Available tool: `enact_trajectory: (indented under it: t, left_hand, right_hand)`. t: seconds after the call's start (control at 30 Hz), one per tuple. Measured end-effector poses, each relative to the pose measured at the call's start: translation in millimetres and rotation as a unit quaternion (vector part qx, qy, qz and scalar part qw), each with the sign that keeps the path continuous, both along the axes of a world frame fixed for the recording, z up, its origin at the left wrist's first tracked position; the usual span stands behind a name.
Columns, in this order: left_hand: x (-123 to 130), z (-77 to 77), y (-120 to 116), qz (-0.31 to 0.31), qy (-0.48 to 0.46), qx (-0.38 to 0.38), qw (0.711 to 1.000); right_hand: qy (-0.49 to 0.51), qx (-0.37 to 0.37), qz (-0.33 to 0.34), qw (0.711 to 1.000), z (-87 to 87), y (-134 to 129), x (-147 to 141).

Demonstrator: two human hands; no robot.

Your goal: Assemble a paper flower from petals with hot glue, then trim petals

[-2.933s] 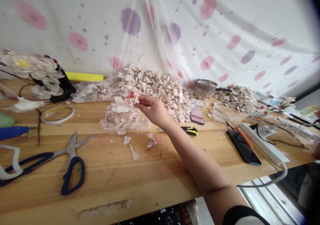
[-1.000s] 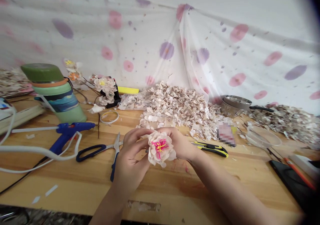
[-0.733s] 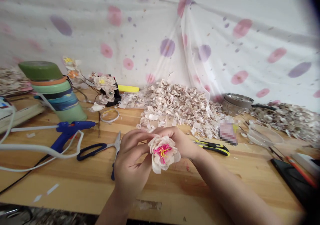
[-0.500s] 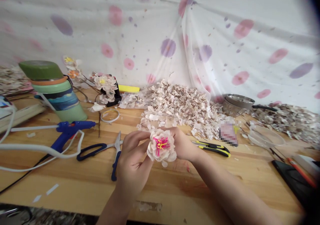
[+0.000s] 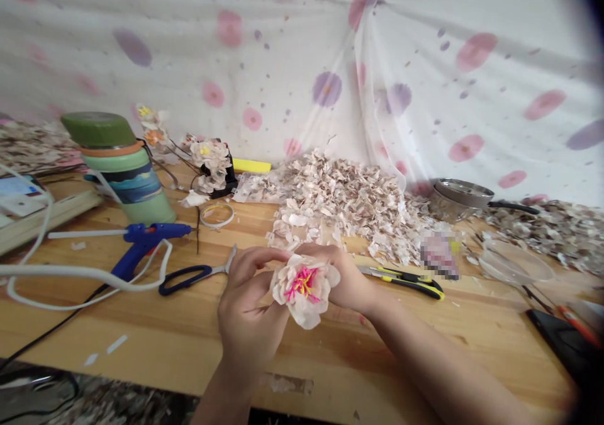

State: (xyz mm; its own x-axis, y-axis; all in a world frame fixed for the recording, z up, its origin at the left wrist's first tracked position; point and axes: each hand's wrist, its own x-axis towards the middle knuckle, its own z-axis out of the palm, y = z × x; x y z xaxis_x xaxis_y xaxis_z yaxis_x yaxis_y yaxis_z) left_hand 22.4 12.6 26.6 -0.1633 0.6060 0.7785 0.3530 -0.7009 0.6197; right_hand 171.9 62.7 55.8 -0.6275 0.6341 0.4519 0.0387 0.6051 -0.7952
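Note:
A handmade flower (image 5: 306,289) with whitish petals and a pink and yellow centre faces the camera, between both hands. My left hand (image 5: 255,305) is closed on its left side, thumb and fingers at the petals. Behind its right side is my right hand (image 5: 346,280), curled, its fingers largely hidden by the bloom; what they grip cannot be made out. The flower's stem is out of sight. Scissors with dark blue handles (image 5: 186,279) lie left of my left hand, partly covered by it. To the right of my right hand rests a yellow and black cutter (image 5: 410,281).
A blue glue gun (image 5: 136,245) with white cables lies left, before a green bottle (image 5: 134,182). Finished flowers (image 5: 210,160) stand behind. A petal heap (image 5: 349,192) fills the back middle. At right are a metal pan (image 5: 465,192), a clear lid (image 5: 516,262) and a black tablet-like object (image 5: 557,343).
The flower has turned and tilted between my hands, and a large lower petal now shows. The whole view has shifted, with the table items appearing further right. My left hand covers more of the scissors.

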Motion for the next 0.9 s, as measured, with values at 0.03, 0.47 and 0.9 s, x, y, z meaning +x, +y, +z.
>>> enact_trajectory:
  t: [0.03,0.47,0.9]
  left_hand:
    - [0,1.4,0,0.002,0.003,0.000,1.000]
    - [-16,0.1,11,-0.064,0.080,0.051,0.993]
    - [-17,0.3,14,-0.101,0.062,0.018,0.993]
  right_hand:
    - [-0.006,0.011,-0.014,1.000,-0.9,0,1]
    - [-0.004,0.068,0.007,0.998,0.6,-1,3]
    - [0.008,0.047,0.002,0.999,-2.7,-3,1]
